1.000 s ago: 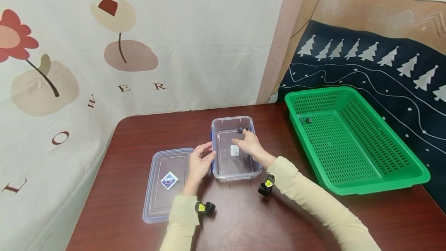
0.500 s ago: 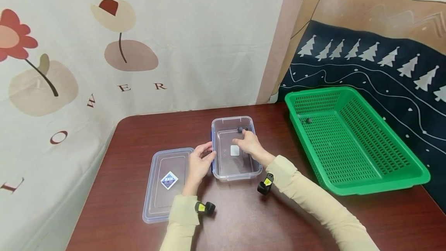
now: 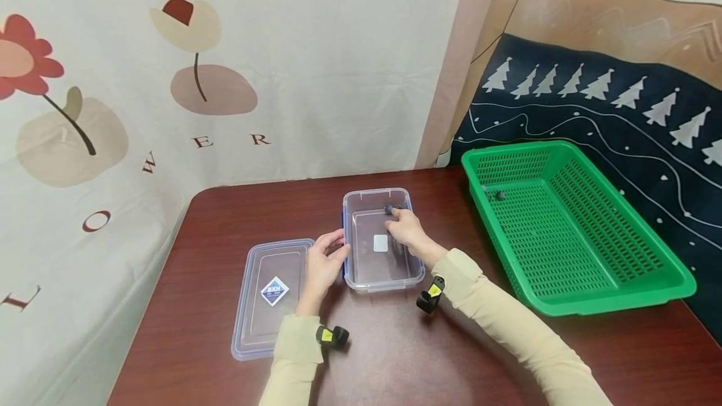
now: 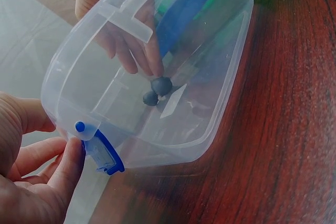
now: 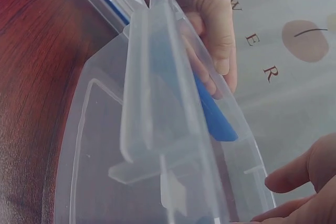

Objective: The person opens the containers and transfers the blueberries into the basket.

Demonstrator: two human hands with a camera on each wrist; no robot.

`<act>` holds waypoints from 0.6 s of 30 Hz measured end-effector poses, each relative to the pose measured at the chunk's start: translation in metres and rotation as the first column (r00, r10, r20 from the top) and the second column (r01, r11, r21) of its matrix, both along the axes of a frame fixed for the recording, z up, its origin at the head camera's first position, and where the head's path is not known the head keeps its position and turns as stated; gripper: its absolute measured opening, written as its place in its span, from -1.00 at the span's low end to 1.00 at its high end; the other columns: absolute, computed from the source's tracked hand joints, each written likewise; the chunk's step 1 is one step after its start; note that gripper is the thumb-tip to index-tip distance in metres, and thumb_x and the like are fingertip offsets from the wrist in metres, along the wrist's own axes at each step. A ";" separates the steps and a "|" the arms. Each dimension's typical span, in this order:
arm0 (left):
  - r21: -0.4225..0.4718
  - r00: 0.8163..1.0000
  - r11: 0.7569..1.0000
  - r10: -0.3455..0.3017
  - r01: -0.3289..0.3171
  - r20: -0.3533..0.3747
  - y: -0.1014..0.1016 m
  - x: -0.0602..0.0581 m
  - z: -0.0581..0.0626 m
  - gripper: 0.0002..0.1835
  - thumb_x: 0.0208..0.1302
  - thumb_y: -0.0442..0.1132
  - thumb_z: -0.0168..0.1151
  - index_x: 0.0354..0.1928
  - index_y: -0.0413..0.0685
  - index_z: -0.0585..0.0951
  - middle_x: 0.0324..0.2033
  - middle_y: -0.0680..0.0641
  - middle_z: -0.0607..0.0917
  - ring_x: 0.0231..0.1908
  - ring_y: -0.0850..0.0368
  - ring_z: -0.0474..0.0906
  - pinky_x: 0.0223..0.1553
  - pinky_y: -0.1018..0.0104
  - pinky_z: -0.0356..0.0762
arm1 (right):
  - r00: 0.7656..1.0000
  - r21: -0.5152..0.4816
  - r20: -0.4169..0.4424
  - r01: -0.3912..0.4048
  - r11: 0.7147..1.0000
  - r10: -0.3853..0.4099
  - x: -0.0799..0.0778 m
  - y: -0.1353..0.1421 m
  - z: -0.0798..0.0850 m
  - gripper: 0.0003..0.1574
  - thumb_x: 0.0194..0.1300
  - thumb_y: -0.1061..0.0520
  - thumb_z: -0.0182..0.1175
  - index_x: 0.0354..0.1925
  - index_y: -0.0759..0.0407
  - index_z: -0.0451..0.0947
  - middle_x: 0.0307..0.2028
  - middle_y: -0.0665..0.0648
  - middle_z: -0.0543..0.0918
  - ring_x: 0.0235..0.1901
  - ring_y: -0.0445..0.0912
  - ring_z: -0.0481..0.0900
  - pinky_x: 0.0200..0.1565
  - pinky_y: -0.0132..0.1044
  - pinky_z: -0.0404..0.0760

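Observation:
My left hand (image 3: 323, 265) holds the left wall of a clear plastic box (image 3: 355, 268) beside its blue clip (image 4: 105, 150); in the left wrist view the fingers touch the clip and the thumb lies against the wall. My right hand (image 3: 407, 230) reaches into the box. One fingertip touches a dark blueberry (image 4: 161, 86), and a second blueberry (image 4: 150, 98) lies against it on the box floor. In the right wrist view, the right thumb (image 5: 289, 177) stands apart from the fingers; the fruit is out of sight there.
A clear lid with a blue rim (image 3: 254, 306) and a diamond label lies left of the box. To the right stands a large green basket (image 3: 555, 255) with a small dark fruit (image 3: 499, 195) inside near its far left corner. A printed cloth backs the brown table (image 3: 383, 349).
My right hand has shifted slightly, its thumb moving right towards the other fingers, and now covers one blueberry in the head view. The left hand and the box have stayed in place.

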State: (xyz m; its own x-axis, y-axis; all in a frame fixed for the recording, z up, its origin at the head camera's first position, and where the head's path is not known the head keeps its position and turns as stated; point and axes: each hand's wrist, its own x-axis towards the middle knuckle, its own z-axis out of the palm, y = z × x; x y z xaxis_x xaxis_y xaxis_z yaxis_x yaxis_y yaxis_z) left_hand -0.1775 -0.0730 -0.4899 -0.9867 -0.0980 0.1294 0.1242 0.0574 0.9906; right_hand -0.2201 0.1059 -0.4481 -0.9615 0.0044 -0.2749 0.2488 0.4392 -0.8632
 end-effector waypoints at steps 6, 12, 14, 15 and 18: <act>-0.012 1.000 1.000 0.001 -0.001 0.000 0.000 -0.001 -0.001 -0.64 0.08 -0.59 0.21 -0.02 -0.54 0.53 -0.15 -0.38 0.55 -0.09 -0.21 0.54 -0.07 0.41 0.59 | 0.999 -0.020 0.029 -0.015 1.000 0.016 -0.002 -0.001 -0.004 -0.38 0.27 0.31 -0.03 0.27 0.51 0.19 0.30 0.40 0.23 0.28 0.17 0.22 0.29 -0.02 0.27; -0.011 1.000 1.000 -0.010 0.010 -0.002 0.001 0.005 0.014 -0.65 0.07 -0.62 0.18 -0.04 -0.61 0.50 -0.16 -0.44 0.53 -0.09 -0.28 0.53 -0.08 0.38 0.59 | 0.999 0.039 0.005 -0.032 0.999 0.032 -0.002 -0.006 -0.008 -0.46 0.19 0.35 0.06 0.17 0.46 0.38 0.17 0.37 0.43 0.08 0.14 0.45 0.03 -0.11 0.54; -0.020 1.000 1.000 -0.012 0.012 0.004 0.002 0.010 0.023 -0.65 0.07 -0.63 0.17 -0.04 -0.62 0.49 -0.16 -0.45 0.53 -0.08 -0.29 0.52 -0.08 0.39 0.59 | 1.000 0.058 -0.002 -0.025 0.998 0.025 -0.001 -0.008 -0.009 -0.49 0.15 0.37 0.09 0.12 0.42 0.45 0.11 0.35 0.50 -0.01 0.11 0.51 -0.12 -0.19 0.60; -0.026 1.000 1.000 -0.011 0.012 0.006 0.003 0.012 0.027 -0.65 0.07 -0.63 0.17 -0.04 -0.63 0.49 -0.16 -0.45 0.53 -0.08 -0.28 0.52 -0.07 0.39 0.59 | 1.000 0.064 -0.004 -0.022 0.998 0.023 -0.001 -0.008 -0.010 -0.51 0.14 0.38 0.10 0.09 0.40 0.48 0.07 0.33 0.54 -0.03 0.10 0.53 -0.17 -0.23 0.60; -0.034 1.000 0.999 -0.011 0.012 0.009 0.003 0.015 0.032 -0.65 0.08 -0.62 0.16 -0.04 -0.63 0.49 -0.16 -0.45 0.53 -0.08 -0.28 0.52 -0.06 0.39 0.58 | 0.999 0.081 -0.023 -0.029 0.996 0.031 0.000 -0.009 -0.012 -0.56 0.08 0.42 0.14 0.00 0.39 0.55 -0.05 0.30 0.62 -0.07 0.07 0.57 -0.21 -0.30 0.60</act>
